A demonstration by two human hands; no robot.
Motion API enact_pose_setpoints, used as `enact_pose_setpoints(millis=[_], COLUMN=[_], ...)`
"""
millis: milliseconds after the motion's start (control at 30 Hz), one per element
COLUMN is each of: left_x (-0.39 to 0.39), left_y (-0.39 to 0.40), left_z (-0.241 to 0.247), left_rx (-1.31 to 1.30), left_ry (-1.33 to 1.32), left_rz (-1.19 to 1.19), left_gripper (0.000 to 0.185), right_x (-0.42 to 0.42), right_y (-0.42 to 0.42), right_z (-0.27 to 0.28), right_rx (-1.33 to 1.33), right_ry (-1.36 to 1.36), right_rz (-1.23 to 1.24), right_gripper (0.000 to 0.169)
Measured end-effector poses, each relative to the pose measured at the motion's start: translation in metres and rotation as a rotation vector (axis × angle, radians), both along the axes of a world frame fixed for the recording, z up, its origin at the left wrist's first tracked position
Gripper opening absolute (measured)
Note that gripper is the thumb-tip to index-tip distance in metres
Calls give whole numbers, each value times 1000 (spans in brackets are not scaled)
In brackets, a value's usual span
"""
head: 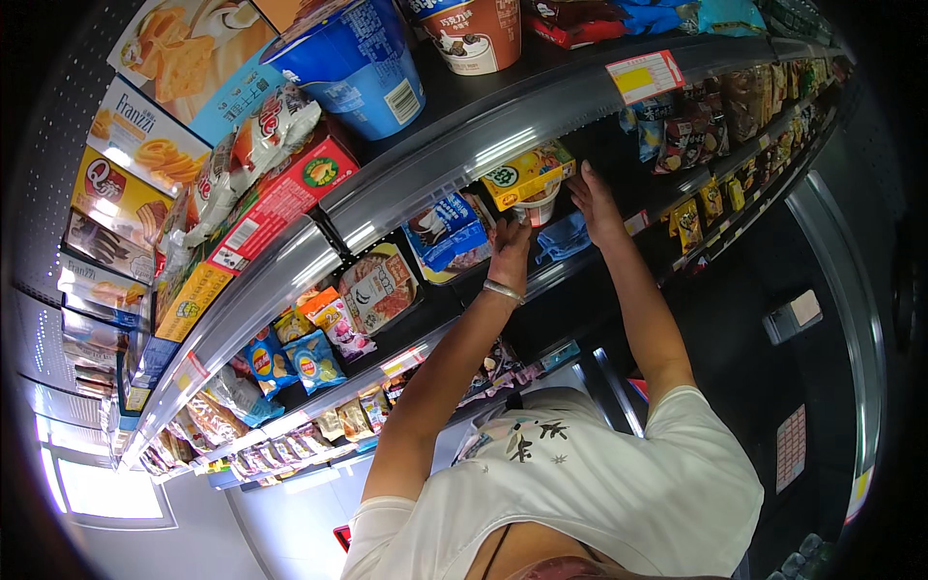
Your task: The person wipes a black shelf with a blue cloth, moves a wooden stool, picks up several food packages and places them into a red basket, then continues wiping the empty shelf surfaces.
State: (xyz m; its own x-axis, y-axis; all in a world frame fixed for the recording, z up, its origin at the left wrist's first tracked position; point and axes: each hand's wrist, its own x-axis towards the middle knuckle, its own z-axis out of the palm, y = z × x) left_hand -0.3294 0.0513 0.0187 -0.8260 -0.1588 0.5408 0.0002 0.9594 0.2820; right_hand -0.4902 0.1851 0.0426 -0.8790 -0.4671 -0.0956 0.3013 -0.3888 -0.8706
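Note:
A yellow packaged food box (533, 177) sits over a white-and-red tub (540, 208) on the middle shelf. My left hand (512, 250), with a bracelet at the wrist, is at the tub's near left side. Its fingers are bent, and whether they grip the tub is hard to make out. On the other side my right hand (596, 206) is raised beside the box's right end, fingers extended and holding nothing. Left of my left hand lies a blue snack bag (446, 232) on a flat package. A blue crumpled item (564, 238) lies between my forearms.
Above, a shelf edge (464, 156) overhangs my hands, with a large blue tub (355, 72) and a brown tub (475, 32) on it. A boxed meal (380, 286) and chip bags (315, 359) stand at left. Bagged snacks (689, 130) fill shelves at right.

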Motion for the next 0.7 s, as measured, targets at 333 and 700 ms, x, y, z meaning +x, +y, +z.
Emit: enact_pose_setpoints(millis=[333, 700], left_x=[-29, -22], left_y=[-4, 26], left_z=[-2, 43], left_rx=[1127, 1591], left_ry=[189, 178], left_rz=[-224, -223], left_gripper=[39, 47], right_x=[-1, 34], right_y=[-28, -4], right_z=[-22, 19], right_rx=[-98, -178], right_ry=[-35, 95], right_rz=[122, -128], right_gripper=[74, 68])
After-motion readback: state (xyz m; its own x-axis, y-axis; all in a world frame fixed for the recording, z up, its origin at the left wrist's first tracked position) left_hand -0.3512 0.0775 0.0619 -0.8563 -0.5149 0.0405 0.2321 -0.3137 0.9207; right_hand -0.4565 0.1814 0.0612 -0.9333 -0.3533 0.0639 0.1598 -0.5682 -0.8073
